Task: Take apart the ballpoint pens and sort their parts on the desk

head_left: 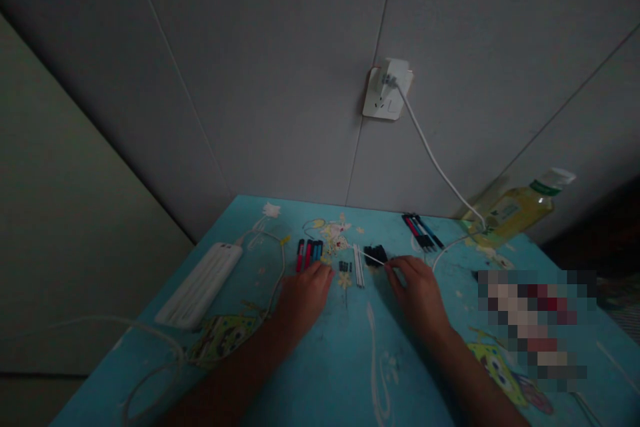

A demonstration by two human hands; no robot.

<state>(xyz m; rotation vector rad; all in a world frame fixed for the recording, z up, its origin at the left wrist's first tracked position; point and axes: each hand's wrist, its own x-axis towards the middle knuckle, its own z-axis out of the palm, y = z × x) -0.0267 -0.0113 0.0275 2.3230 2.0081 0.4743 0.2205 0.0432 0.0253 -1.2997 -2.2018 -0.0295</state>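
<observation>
My right hand (417, 293) pinches one end of a thin white pen refill (373, 257), which points up and left over the table. Right beside those fingertips lies a cluster of short black pen parts (376, 255). Several more white refills (359, 265) lie side by side between my hands. Just left of them sit small dark pen pieces (345, 267). My left hand (306, 293) rests curled at the lower ends of red and blue pen barrels (309, 253); what its fingers hold, if anything, is hidden. Several assembled pens (423, 232) lie together at the back right.
A white power strip (200, 287) lies on the left of the blue patterned table (320, 373), its cable looping near my left forearm. A bottle of yellow liquid (520, 210) lies tilted at the back right. A white charger cable (425, 143) hangs from the wall socket (385, 97).
</observation>
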